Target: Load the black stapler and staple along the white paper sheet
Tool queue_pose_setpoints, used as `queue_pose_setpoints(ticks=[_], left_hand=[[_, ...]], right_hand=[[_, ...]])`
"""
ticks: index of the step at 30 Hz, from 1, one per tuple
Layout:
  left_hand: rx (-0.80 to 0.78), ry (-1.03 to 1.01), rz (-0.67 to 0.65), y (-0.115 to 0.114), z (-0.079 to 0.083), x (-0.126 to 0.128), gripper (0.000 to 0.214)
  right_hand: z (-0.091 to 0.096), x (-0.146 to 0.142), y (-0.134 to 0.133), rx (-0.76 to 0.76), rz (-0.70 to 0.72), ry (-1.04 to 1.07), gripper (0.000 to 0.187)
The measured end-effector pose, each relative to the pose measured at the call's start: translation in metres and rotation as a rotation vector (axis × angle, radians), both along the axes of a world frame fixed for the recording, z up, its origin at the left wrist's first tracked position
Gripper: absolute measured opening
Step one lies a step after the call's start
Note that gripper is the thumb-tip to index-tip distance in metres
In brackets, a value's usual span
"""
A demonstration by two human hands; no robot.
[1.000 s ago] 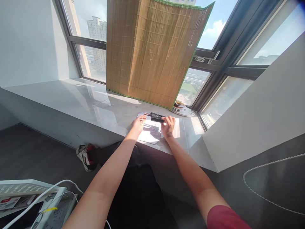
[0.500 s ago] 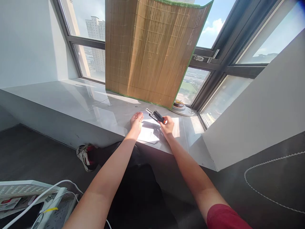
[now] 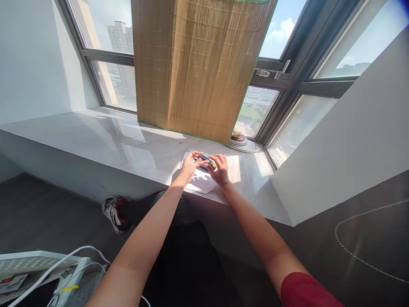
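Observation:
Both of my hands meet over a white sheet of paper [image 3: 200, 184] on the pale stone window ledge [image 3: 134, 147]. My right hand [image 3: 220, 169] grips a small black tool with an orange end [image 3: 206, 159], held just above the paper. My left hand [image 3: 191, 163] has its fingers pinched on the tool's left end. The tool's exact shape is too small to make out.
A bamboo mat [image 3: 198, 64] leans upright against the window behind the paper. A stack of small plates [image 3: 241, 143] sits at the ledge's back right. A white wall block [image 3: 338, 140] rises on the right. A white box with cables [image 3: 47, 273] lies at the lower left.
My left hand had let go and lay open on the paper; now it has closed on the tool's left end. The tool has dropped closer to the paper.

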State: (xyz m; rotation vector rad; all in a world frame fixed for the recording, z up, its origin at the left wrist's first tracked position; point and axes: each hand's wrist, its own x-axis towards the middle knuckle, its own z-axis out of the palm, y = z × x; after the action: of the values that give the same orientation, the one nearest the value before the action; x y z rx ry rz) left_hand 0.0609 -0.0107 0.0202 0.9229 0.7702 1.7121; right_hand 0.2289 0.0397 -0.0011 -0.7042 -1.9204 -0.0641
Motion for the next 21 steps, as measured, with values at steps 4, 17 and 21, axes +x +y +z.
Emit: queue_pose_setpoints(ticks=[4, 17, 21], left_hand=[[0.044, 0.074, -0.033, -0.003, 0.002, 0.002, 0.046], [-0.109, -0.069, -0.124, -0.007, 0.007, 0.004, 0.044], [-0.106, -0.079, -0.132, -0.010, 0.011, 0.006, 0.039]], right_hand=[[0.000, -0.008, -0.012, 0.165, 0.114, -0.182, 0.021], [0.013, -0.006, -0.018, 0.135, 0.075, -0.253, 0.029], [0.025, 0.004, -0.011, 0.159, 0.134, -0.438, 0.032]])
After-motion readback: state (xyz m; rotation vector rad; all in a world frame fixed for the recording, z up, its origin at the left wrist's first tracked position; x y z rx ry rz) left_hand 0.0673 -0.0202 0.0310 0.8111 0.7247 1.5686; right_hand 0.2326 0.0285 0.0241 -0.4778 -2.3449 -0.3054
